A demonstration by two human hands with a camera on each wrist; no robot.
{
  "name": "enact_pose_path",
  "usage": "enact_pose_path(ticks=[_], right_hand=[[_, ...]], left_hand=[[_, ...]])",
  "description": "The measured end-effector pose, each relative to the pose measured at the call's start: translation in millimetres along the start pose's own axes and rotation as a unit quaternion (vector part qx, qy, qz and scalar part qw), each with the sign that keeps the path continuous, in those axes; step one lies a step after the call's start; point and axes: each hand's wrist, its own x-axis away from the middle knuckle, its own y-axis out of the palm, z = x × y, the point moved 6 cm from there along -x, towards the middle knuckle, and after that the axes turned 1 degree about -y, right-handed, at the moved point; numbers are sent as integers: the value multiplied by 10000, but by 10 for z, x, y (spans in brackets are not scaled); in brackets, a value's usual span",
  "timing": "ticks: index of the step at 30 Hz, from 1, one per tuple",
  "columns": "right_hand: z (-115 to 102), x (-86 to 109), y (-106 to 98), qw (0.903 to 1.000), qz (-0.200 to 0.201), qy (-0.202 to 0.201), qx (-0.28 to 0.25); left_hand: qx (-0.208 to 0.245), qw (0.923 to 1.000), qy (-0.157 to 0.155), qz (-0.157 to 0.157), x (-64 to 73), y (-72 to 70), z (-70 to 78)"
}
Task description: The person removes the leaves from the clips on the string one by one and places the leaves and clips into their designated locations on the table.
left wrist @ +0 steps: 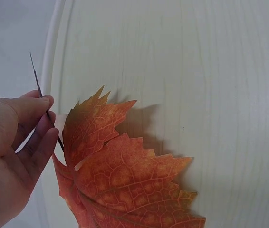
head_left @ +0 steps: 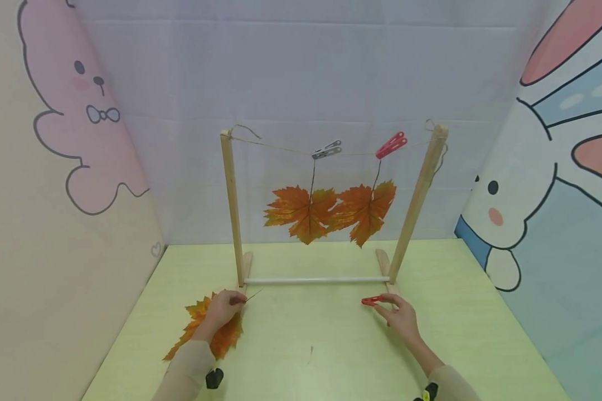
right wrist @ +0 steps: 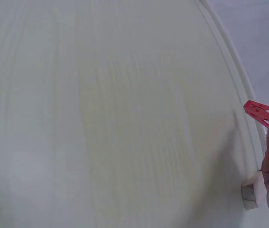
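Observation:
My left hand pinches the thin dark stem of an orange artificial maple leaf, whose blade spreads below and partly behind the hand. On the right, my right hand holds a red clothespin between thumb and fingers; its tip points left, toward the middle. Two more leaves hang by their stems from a string behind the hands: the left leaf under a grey clothespin, the right leaf under a pink-red clothespin. Their edges overlap.
The string is tied between a left wooden post and a right wooden post. A white rod joins the posts low down. The stand's wooden feet rest on the pale table. Cartoon-printed cloth surrounds the table.

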Motion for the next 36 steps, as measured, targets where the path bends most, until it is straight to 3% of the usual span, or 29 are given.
enact_pose_path(ticks=[3, 10, 19, 23, 28, 36], right_hand=[[79, -5, 4, 9995, 30, 118, 297], [153, 5, -9, 9956, 135, -233, 897], [220, 4, -19, 9772, 172, -551, 2042], [266, 1, -6, 9728, 126, -517, 2254], [264, 26, 9, 9669, 68, -600, 2478], [201, 48, -3, 9608, 178, -822, 2643]], left_hand=[[-49, 10000, -56, -44, -5, 10, -4], [-87, 9999, -76, 11, 5, 17, -33], [-70, 10000, 0, -33, 33, 13, -44], [-134, 9997, 201, 1, 68, 9, -19], [-123, 9999, -93, -77, 68, 52, -81], [-70, 9998, -208, -24, 46, 61, -116]])
